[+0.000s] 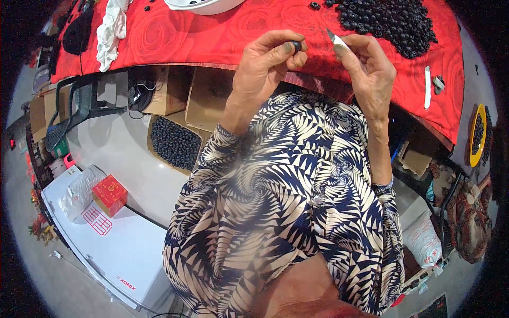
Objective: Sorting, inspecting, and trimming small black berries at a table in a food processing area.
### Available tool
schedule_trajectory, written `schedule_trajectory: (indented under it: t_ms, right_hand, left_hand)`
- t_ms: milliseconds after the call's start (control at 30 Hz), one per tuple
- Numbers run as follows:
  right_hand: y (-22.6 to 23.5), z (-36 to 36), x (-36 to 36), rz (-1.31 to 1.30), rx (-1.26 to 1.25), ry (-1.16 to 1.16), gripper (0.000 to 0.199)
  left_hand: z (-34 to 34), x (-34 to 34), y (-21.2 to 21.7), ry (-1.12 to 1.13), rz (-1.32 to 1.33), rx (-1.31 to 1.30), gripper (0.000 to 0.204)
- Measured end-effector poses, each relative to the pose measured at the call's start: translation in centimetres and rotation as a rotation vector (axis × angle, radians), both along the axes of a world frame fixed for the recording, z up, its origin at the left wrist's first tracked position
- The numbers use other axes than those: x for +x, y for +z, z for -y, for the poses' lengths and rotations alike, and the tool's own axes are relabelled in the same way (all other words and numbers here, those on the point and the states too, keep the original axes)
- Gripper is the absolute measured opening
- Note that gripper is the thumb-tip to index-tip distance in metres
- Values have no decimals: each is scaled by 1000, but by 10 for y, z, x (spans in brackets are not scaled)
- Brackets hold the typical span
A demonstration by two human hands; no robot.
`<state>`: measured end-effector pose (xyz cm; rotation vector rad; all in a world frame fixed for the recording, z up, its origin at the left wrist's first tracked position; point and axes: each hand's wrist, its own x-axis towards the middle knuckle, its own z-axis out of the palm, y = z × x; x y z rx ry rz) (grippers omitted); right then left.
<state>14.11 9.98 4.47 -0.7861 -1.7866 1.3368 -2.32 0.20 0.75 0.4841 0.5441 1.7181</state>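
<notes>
My left hand (262,61) pinches a small round dark bead (296,46) between thumb and fingers, above the near part of a table with a red rose-patterned cloth (212,40). My right hand (371,69) grips a small knife (340,41) with a white wrapped handle; its short grey blade points up and left toward the bead without touching it. A heap of black beads (389,24) lies on the cloth beyond my right hand. One loose bead (314,5) rests left of the heap. Part of a white bowl (204,7) shows at the top edge.
A white strip (427,87) and a small grey piece (438,84) lie on the cloth at right. White crumpled cloth (111,34) is at far left. Below stand a box of dark beads (175,143) and a red box (110,193). A yellow dish (477,135) sits at right.
</notes>
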Motion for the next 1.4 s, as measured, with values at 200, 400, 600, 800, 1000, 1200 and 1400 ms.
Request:
schedule_trajectory:
  t_ms: [200,400,600,800,1000,1200,1400]
  right_hand:
    - [-1,1,2,36,3,1,18]
    - [6,6,-2,41,41,19,19]
    - [3,6,2,38,16,-6,18]
    - [9,7,7,118,87,-11,17]
    - [6,4,11,115,118,-12,16]
    - [5,4,19,100,55,-25,17]
    - [5,3,22,79,54,-29,19]
  left_hand:
    - [-3,-2,-4,27,-9,0,17]
    - [3,1,12,133,-143,-51,14]
    - [-11,-41,54,743,-1017,-32,9]
    - [-31,-112,66,931,-1510,-322,13]
    - [-57,-80,58,624,-1480,-18,13]
    - [-106,-38,48,143,-1770,36,17]
    - [-129,-44,31,86,-2030,184,22]
